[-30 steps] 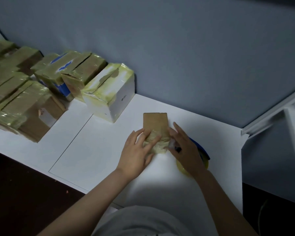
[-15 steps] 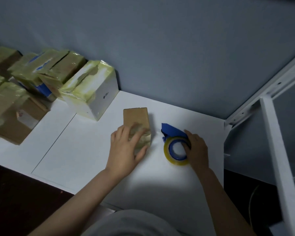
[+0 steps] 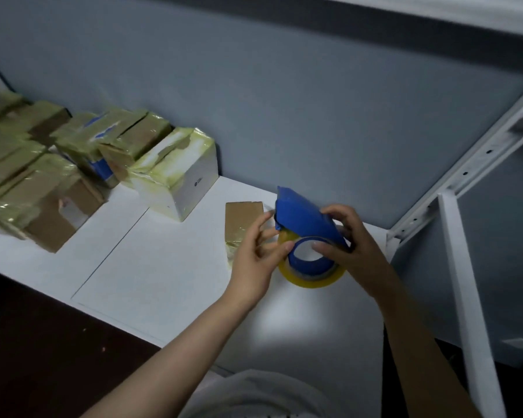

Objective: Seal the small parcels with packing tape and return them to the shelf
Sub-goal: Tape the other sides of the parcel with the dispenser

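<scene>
Head view, both hands on the tape roll
The left hand and right hand curl round it mid-frame; parcel lies just left, on the table.

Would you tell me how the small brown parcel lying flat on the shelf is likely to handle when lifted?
The small brown parcel looks thin and flat, so probably light and unlikely to roll or tip. Its cardboard face suggests it stays fairly stiff. The glossy tape round its near end may feel slippery.
</scene>
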